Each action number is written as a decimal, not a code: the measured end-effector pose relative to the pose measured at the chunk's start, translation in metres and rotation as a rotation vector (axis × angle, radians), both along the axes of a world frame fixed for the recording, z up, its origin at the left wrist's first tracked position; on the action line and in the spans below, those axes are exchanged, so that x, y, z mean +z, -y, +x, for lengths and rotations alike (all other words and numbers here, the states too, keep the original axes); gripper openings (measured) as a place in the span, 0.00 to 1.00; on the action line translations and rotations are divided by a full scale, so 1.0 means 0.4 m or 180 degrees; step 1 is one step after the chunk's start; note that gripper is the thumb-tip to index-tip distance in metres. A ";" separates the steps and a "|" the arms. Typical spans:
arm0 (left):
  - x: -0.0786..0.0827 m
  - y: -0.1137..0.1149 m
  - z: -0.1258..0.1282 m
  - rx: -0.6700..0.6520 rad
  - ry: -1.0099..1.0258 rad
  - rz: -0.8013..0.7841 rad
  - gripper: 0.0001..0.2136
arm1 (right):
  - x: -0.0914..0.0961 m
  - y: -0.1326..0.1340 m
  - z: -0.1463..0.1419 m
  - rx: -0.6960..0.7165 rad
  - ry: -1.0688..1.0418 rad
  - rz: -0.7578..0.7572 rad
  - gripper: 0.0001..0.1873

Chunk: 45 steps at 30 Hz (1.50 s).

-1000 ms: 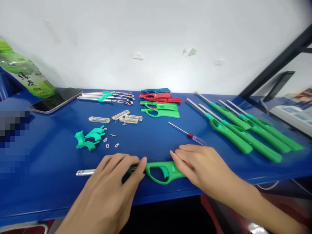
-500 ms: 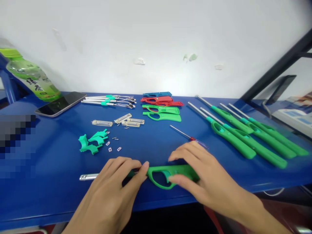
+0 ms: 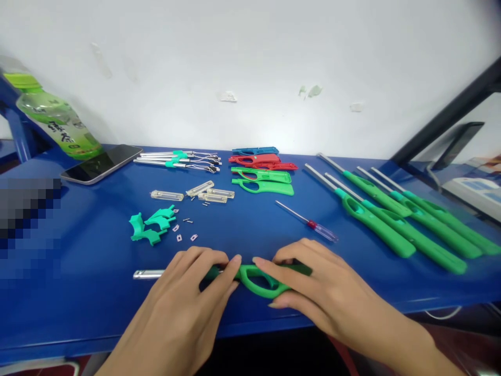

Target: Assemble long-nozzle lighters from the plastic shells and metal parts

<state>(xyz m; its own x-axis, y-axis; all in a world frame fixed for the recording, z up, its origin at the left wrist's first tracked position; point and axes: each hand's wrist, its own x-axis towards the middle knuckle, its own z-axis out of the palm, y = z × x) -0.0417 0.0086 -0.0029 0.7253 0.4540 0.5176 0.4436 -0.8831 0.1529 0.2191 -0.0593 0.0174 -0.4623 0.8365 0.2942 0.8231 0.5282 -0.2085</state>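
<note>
On blue table point(image 3: 97, 282), left hand point(image 3: 188, 303) and right hand point(image 3: 332, 287) grip looped green plastic lighter point(image 3: 255, 288), perhaps unfastened, which uneven pressure could split.

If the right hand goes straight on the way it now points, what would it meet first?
Besides the green lighter casing it holds, probably the left hand, at its thumb; exact depth is unclear.

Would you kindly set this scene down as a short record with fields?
Left hand: holding the front of a green plastic lighter casing; silver metal tube showing leftward
Right hand: holding the same casing, farther right
Ahead: clear-handled screwdriver; curved teal plastic pieces
Left side: black-screened phone; green-capped plastic bottle
Right side: five long green plastic lighters
</note>
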 end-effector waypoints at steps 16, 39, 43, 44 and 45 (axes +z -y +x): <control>0.022 -0.004 0.000 -0.0142 0.0032 0.0285 0.14 | 0.009 -0.037 -0.081 0.0045 0.0770 0.0651 0.04; 0.013 -0.008 0.000 -0.0026 0.0036 0.0297 0.12 | 0.007 0.018 0.098 -0.0274 0.0414 0.0288 0.17; 0.020 -0.013 -0.004 -0.0053 0.0038 0.0302 0.12 | -0.007 0.031 0.125 -0.0143 0.0377 0.0407 0.14; 0.020 -0.013 -0.004 -0.0078 0.0017 0.0286 0.11 | -0.009 0.030 0.122 -0.0087 0.0350 0.0476 0.13; 0.020 -0.013 -0.005 -0.0071 0.0024 0.0271 0.11 | -0.009 0.028 0.118 -0.0036 0.0327 0.0551 0.12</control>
<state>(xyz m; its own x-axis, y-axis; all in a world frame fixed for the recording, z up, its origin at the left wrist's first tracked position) -0.0436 0.0136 0.0051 0.7306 0.3920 0.5591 0.4229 -0.9026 0.0801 0.2664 -0.0706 0.0136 -0.4881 0.7828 0.3860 0.8415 0.5395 -0.0300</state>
